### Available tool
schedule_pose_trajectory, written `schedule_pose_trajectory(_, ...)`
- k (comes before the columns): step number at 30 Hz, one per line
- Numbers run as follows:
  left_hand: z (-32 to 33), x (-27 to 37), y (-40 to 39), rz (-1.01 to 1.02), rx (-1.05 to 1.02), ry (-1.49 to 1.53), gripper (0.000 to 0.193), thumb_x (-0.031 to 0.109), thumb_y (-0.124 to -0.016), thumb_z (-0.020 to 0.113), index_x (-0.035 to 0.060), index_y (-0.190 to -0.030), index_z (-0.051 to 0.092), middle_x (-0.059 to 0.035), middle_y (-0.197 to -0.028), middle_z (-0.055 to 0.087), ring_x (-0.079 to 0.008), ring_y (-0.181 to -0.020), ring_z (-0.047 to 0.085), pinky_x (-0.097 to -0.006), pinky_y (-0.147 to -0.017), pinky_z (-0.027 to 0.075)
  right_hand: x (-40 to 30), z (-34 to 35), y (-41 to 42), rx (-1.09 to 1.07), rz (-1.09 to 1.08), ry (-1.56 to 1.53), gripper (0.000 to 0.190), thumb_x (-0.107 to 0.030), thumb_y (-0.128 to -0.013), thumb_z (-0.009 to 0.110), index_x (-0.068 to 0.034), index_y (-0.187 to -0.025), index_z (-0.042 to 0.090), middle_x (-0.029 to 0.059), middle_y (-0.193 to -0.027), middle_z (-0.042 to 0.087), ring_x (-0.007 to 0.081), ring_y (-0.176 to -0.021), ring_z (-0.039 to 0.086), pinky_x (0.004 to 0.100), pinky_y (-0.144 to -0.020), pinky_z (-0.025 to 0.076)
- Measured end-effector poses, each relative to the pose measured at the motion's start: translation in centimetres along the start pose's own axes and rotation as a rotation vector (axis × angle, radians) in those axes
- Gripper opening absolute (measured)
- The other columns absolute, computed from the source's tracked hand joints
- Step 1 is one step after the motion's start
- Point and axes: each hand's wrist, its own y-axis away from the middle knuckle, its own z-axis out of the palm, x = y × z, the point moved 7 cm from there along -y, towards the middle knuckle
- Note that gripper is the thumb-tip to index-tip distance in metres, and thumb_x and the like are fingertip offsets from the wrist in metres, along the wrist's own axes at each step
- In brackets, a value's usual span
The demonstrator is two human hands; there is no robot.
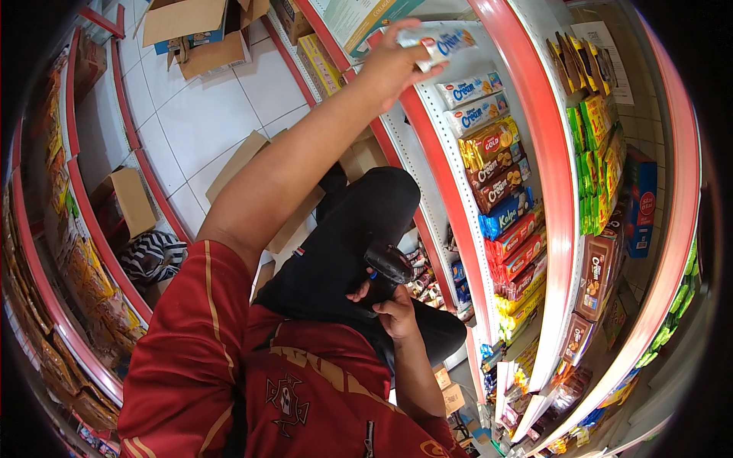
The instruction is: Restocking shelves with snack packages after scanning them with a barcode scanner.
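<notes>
My left hand [398, 63] reaches out at the end of a stretched arm, its fingers around a white and blue pack of cream biscuits [449, 47]. The pack is above the end of a shelf, where two similar white biscuit packs [469, 90] lie side by side. Close to my lap, my right hand [395, 312] grips a black handheld device [389, 266], which looks like a barcode scanner. Its handle is partly hidden by my fingers. My bent leg [349, 240] in black trousers is just beyond it.
Red-edged shelves [452, 229] rise on the right, bearing gold, brown, blue, red and yellow biscuit packs [507, 212]. Green and yellow snack packets [595, 160] fill another shelf. Opened cardboard boxes [189, 28] stand on the tiled floor [200, 109]. More shelving [100, 229] runs along the left.
</notes>
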Motion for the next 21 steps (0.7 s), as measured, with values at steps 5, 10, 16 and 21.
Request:
schedule_pose_trajectory(5, 2.7, -4.9, 1.6, -0.212, -0.195, -0.038, 0.039, 0.001, -0.095, 0.067, 0.0046, -0.134, 0.059, -0.0161, -0.139, 0.058, -0.0316, -0.116, 0.07, -0.036, -0.104, 0.058, 0.2, -0.2, 0.1, -0.015, -0.001, -0.013, 0.08, 0.003, -0.064, 0.056, 0.003, -0.144, 0.045, 0.0183, -0.102, 0.063, 0.0351, -0.102, 0.066, 0.0617, -0.108, 0.049)
schedule_pose_trajectory(10, 3.7, -6.1, 1.7, 0.05, -0.335, -0.97, 0.051, 0.012, -0.089, 0.078, 0.0061, -0.136, 0.06, -0.0177, -0.126, 0.069, -0.0289, -0.106, 0.073, -0.0368, -0.09, 0.057, 0.0, 0.2, 0.5, -0.04, -0.032, -0.01, 0.074, 0.003, -0.068, 0.055, 0.003, -0.142, 0.047, 0.0164, -0.104, 0.065, 0.032, -0.103, 0.066, 0.056, -0.106, 0.05)
schedule_pose_trajectory(16, 5.0, -5.9, 1.3, 0.226, -0.411, -1.345, 0.056, 0.014, -0.088, 0.079, 0.0053, -0.14, 0.059, -0.0224, -0.121, 0.073, -0.0382, -0.105, 0.072, -0.0441, -0.091, 0.055, 0.4, -0.3, 0.9, -0.039, -0.036, -0.034, 0.074, 0.005, -0.069, 0.056, 0.003, -0.142, 0.047, 0.0162, -0.105, 0.065, 0.0324, -0.104, 0.066, 0.0563, -0.107, 0.049)
schedule_pose_trajectory(21, 4.9, -6.5, -0.1, 0.089, -0.415, -1.091, 0.049, 0.009, -0.094, 0.075, 0.0015, -0.14, 0.058, -0.0219, -0.121, 0.071, -0.0285, -0.093, 0.076, -0.0384, -0.08, 0.06, 0.6, -0.4, 0.9, -0.062, -0.046, -0.036, 0.074, 0.005, -0.07, 0.057, 0.002, -0.143, 0.046, 0.0167, -0.106, 0.065, 0.033, -0.105, 0.066, 0.0569, -0.107, 0.048)
